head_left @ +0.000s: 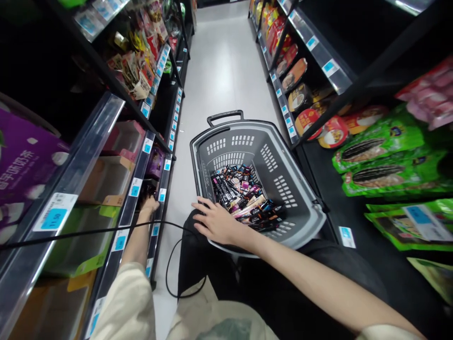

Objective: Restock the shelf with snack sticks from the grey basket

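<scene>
My left hand (pixel 150 204) reaches into the low shelf on the left, close to a dark packet (pixel 151 189); its fingers are mostly hidden, so I cannot tell whether it grips anything. Spread fingers show on my right hand (pixel 214 221), which lies at the near left corner of a grey shopping basket (pixel 279 156) with nothing in its grasp. Inside the basket are many small wrapped snack packets (pixel 244 189), in black, purple and pale colours. Its black handle (pixel 225 114) stands out at the far end.
Shelves with blue price tags (pixel 120 242) line both sides of the aisle floor (pixel 222 61). Green seed bags (pixel 368 146) and bowl-shaped packs (pixel 332 132) lie on the right; cardboard display boxes (pixel 102 182) stand on the left. A black cable (pixel 106 230) crosses over my left forearm.
</scene>
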The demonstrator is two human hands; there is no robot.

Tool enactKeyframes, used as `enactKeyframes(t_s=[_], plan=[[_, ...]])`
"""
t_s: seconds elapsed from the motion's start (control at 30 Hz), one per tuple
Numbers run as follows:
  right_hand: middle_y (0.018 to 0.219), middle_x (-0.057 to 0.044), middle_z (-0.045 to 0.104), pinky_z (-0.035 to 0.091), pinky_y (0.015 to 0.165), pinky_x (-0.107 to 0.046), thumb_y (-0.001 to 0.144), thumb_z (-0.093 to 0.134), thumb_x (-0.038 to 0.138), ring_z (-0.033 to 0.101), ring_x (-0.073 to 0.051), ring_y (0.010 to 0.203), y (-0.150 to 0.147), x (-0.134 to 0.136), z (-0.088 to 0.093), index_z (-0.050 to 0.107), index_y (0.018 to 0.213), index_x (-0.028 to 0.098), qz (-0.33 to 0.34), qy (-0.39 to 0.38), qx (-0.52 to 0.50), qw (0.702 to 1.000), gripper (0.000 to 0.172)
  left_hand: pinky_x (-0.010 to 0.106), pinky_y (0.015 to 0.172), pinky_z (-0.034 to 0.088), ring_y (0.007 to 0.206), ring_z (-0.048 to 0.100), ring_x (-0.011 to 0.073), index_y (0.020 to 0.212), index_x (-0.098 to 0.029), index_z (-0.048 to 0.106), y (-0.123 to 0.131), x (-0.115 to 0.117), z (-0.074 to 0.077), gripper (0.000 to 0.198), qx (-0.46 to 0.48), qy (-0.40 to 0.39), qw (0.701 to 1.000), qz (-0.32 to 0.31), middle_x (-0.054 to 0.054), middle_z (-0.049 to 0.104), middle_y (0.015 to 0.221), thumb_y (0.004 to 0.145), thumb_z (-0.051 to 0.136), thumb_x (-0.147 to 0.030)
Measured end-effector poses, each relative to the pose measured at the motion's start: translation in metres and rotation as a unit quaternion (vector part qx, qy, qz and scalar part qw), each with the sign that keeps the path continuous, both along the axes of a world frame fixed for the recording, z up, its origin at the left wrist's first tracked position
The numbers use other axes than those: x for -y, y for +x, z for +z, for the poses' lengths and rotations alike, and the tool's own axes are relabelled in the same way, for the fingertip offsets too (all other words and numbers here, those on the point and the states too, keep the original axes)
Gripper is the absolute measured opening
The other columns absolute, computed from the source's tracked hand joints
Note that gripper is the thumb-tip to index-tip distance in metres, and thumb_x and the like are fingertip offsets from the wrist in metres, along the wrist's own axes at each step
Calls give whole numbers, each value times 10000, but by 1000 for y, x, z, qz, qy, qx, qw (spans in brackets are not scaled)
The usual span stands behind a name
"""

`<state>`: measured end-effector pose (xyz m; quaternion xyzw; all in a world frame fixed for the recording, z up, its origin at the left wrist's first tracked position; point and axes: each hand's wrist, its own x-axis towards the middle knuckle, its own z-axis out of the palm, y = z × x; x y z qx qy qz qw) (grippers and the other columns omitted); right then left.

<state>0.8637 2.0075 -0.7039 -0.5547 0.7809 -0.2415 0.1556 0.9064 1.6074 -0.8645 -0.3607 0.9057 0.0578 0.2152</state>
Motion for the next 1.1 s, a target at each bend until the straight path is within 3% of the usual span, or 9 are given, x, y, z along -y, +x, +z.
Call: enactKeyframes(t_s=[0.1, 0.2, 0.4, 0.57, 0.7, 0.8, 0.9, 0.97, 1.1], plan=[[1538, -73, 583, 417, 1268, -371, 1102, 517, 294, 462, -211, 1512, -30, 0, 5, 671, 1404, 166, 12, -37, 83, 996, 362, 556, 1167, 493, 1398, 599, 392, 1518, -11, 520, -4, -16, 17, 543, -52, 17, 998, 6, 303, 502, 1578, 1013, 527, -210], [1414, -52, 665, 482, 1139, -224, 1141, 325, 176, 632, -92, 1289, -73, -9, 1, 623, 1433, 175, -90, 61, 68, 992, 417, 475, 1231, 448, 1451, 566, 342, 1494, -34, 537, -1, -49, 35, 509, -152, 54, 986, -34, 244, 537, 1580, 1018, 408, -160], [1421, -230, 610, 428, 1224, -493, 911, 580, -62, 541, -319, 1416, -104, -61, -63, 685, 1314, 38, -168, 280, 3, 945, 428, 319, 1107, 552, 1232, 718, 182, 1350, -129, 599, 18, -146, 65, 397, -341, 158, 922, -89, 123, 754, 1313, 1089, 326, -250], [1416, -130, 619, 508, 1173, -515, 1013, 692, 214, 580, -261, 1374, -84, -87, -102, 677, 1323, 115, -142, 420, -21, 896, 326, 322, 965, 580, 1034, 725, 166, 1097, -192, 719, 7, -218, 114, 226, -583, 267, 743, -191, 72, 785, 1061, 1079, 502, -253], [1366, -125, 643, 527, 1154, -495, 1036, 682, 292, 620, -239, 1310, -76, -76, -102, 693, 1261, 106, -131, 457, -43, 879, 292, 340, 974, 560, 1028, 688, 167, 1047, -199, 735, -25, -256, 150, 227, -600, 325, 685, -256, 66, 755, 1013, 1080, 510, -203], [1322, -116, 665, 517, 1163, -503, 1026, 697, 295, 619, -240, 1316, -79, -58, -91, 706, 1220, 107, -140, 444, -55, 883, 270, 359, 995, 572, 1063, 694, 185, 1116, -189, 726, -48, -277, 150, 253, -542, 340, 707, -302, 83, 753, 1073, 1087, 476, -214], [1341, -127, 661, 533, 1140, -505, 1010, 711, 267, 637, -244, 1290, -92, -42, -67, 702, 1256, 104, -160, 397, -65, 901, 295, 472, 1100, 556, 1274, 652, 284, 1374, -156, 644, -60, -288, 135, 349, -406, 274, 787, -374, 143, 707, 1327, 1041, 572, -227], [1365, -171, 650, 555, 1104, -479, 986, 707, 202, 667, -260, 1245, -105, -38, -41, 703, 1291, 83, -168, 346, -65, 921, 327, 537, 1168, 517, 1419, 567, 348, 1531, -126, 520, -61, -291, 125, 568, -343, 228, 823, -391, 187, 615, 1493, 999, 664, -266], [1179, -145, 722, 564, 1034, -341, 974, 595, 112, 726, -231, 1110, -126, -53, 20, 789, 1152, 114, -150, 213, -35, 965, 263, 523, 1260, 454, 1501, 507, 339, 1638, -134, 359, -60, -289, 119, 742, -341, 222, 828, -386, 197, 518, 1607, 991, 689, -288]])
